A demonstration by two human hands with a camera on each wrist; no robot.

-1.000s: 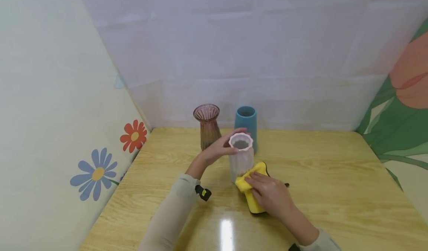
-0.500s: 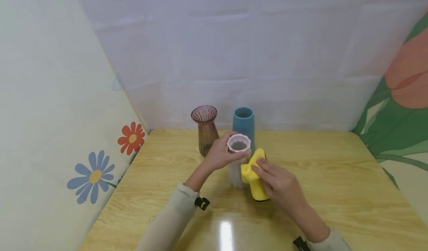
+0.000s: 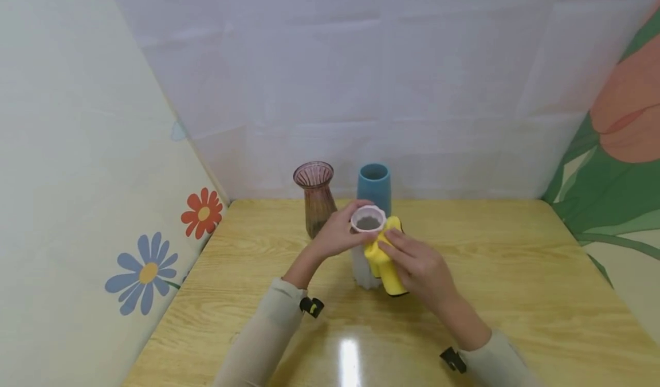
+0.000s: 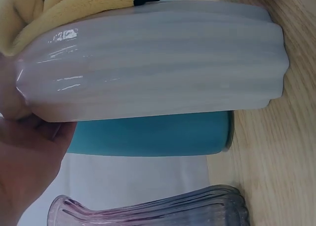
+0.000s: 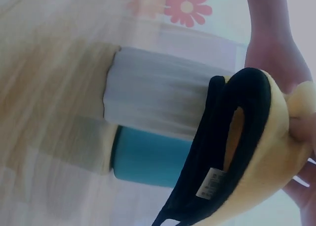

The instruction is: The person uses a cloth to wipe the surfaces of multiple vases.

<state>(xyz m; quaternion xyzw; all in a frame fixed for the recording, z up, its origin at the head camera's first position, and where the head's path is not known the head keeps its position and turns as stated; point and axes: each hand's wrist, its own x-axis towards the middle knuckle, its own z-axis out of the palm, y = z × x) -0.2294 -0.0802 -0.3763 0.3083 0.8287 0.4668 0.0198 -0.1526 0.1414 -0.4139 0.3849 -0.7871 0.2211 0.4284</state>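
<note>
My left hand [image 3: 335,235] grips a white fluted vase [image 3: 364,272] just below its scalloped rim, thumb on the near side. In my right hand [image 3: 425,266] a bunched yellow cleaning cloth [image 3: 391,278] with dark edging is pinched and held against the vase's upper right side. The left wrist view shows the glossy ribbed wall of the vase [image 4: 163,63], with the cloth [image 4: 74,11] lying along its upper part. A black border and a small white label show on the cloth [image 5: 266,171] in the right wrist view. It hides part of the vase there.
Close behind the white vase stands a blue vase [image 3: 374,192]. A purple ribbed glass vase [image 3: 318,203] is to its left, partly behind my left hand. All are on a wooden table [image 3: 515,272], with a pale sheet [image 3: 309,77] hanging behind it.
My right hand has moved the cloth from the vase's lower side up to just under the rim. The left hand keeps its hold, and the vase's rim has shifted slightly.
</note>
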